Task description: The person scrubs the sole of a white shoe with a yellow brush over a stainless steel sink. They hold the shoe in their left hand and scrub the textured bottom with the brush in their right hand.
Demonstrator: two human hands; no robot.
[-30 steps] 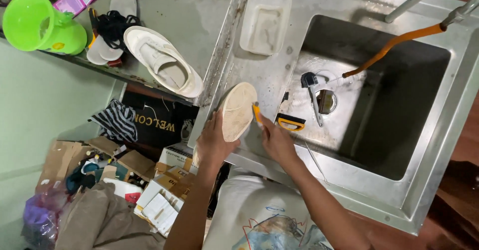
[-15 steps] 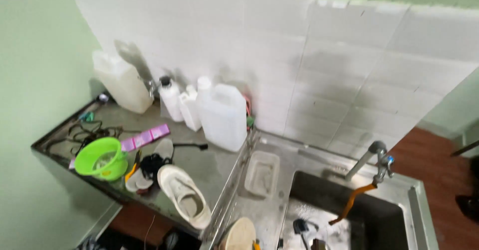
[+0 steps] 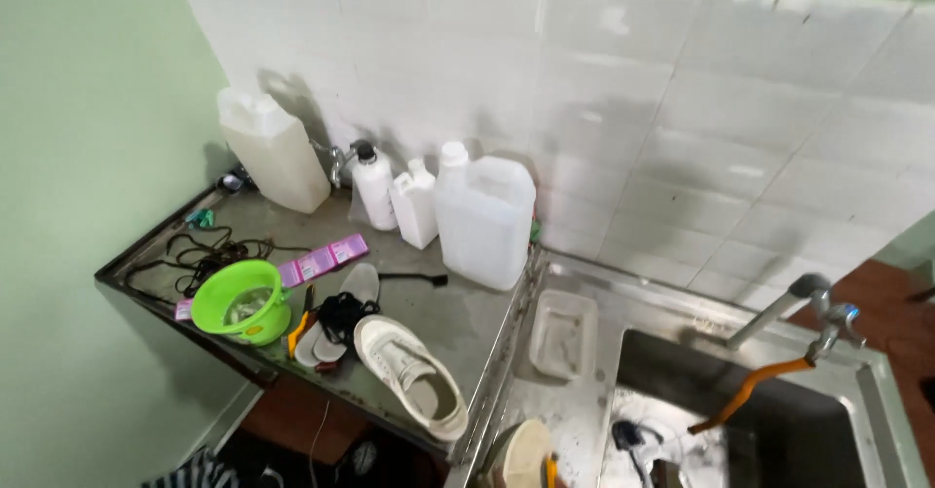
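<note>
Neither hand is in view, so their grip cannot be told. The insole (image 3: 527,454) stands at the bottom edge, just right of the shoe (image 3: 409,376) on the surface (image 3: 458,318), its long axis upright.

White tiled wall (image 3: 682,108) — green side wall (image 3: 88,108)

Green bowl (image 3: 239,301), jugs (image 3: 484,217) (white)

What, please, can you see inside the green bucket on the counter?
The green bucket seems to hold a little cloudy water. Its near wall hides part of the bottom, so anything lying there cannot be seen.
</note>
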